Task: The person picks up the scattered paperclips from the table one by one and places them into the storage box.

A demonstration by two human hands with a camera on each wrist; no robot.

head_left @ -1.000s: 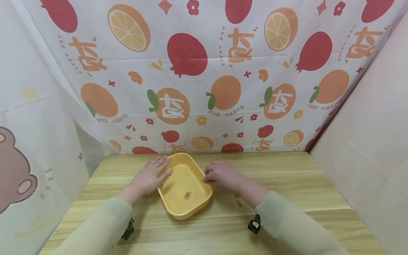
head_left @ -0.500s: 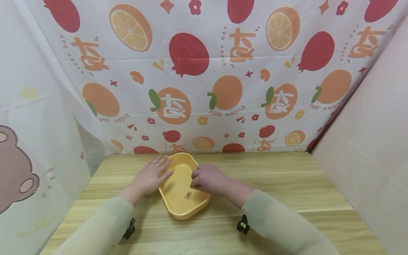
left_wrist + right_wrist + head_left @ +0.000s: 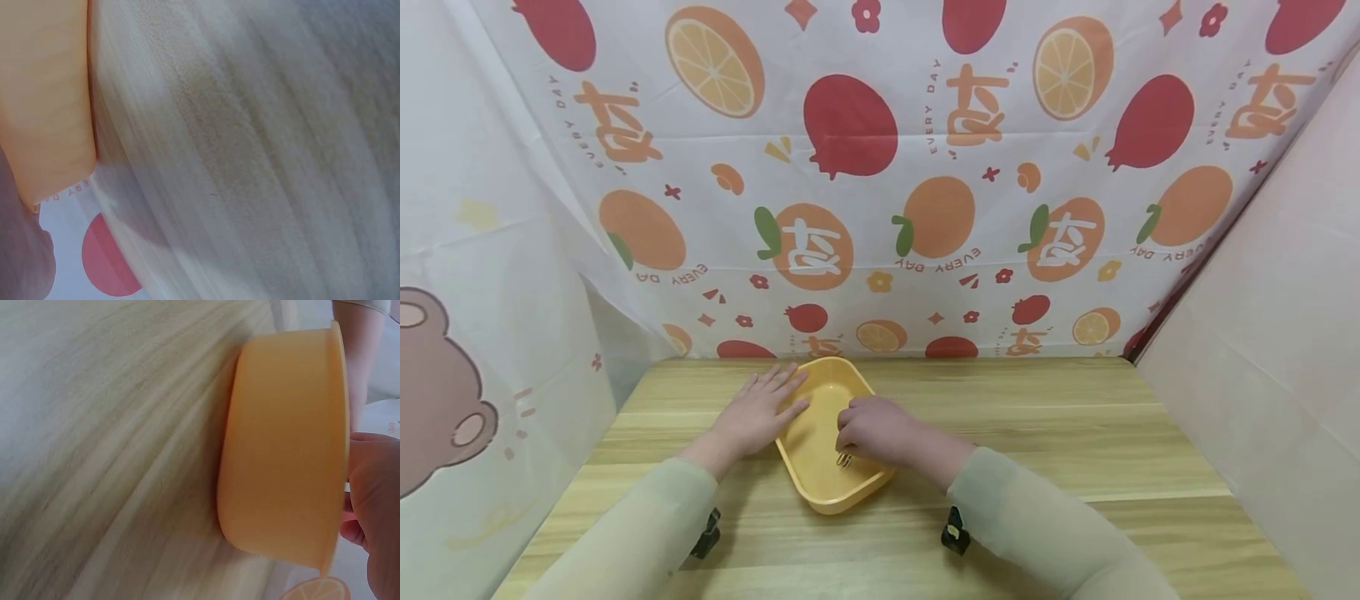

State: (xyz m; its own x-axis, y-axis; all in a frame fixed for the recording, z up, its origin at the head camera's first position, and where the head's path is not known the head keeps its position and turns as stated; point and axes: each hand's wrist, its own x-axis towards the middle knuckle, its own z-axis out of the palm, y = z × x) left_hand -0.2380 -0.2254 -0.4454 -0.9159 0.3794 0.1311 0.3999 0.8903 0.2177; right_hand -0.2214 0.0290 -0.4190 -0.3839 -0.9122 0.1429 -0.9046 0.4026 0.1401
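Observation:
A yellow plastic basin [image 3: 829, 505] stands on the wooden table. Inside it lie a few paper clips [image 3: 844, 460], dark reddish and pale, partly covered by my right hand. My left hand [image 3: 752, 417] rests over the basin's left rim, fingers spread and fairly straight, with the thumb over the inside. My right hand [image 3: 876, 429] reaches over the right rim into the basin, thumb and fingers curled and pinched close above the clips. I cannot tell what small thing sits between its fingertips. In the right wrist view, the basin's outer wall [image 3: 284, 450] hides most of those fingers.
The wooden table [image 3: 1075, 450] reaches back to a fruit-printed cloth [image 3: 850, 225]. Pale cloths stand at the left [image 3: 527, 250] and right [image 3: 1262, 317]. Black wrist devices show under the left sleeve [image 3: 625, 525] and right sleeve [image 3: 1037, 517].
My right hand has moved left from the basin's right rim to inside it, above the clips. Some small clips on the table at the right are now hidden behind my arm. The left hand stays put.

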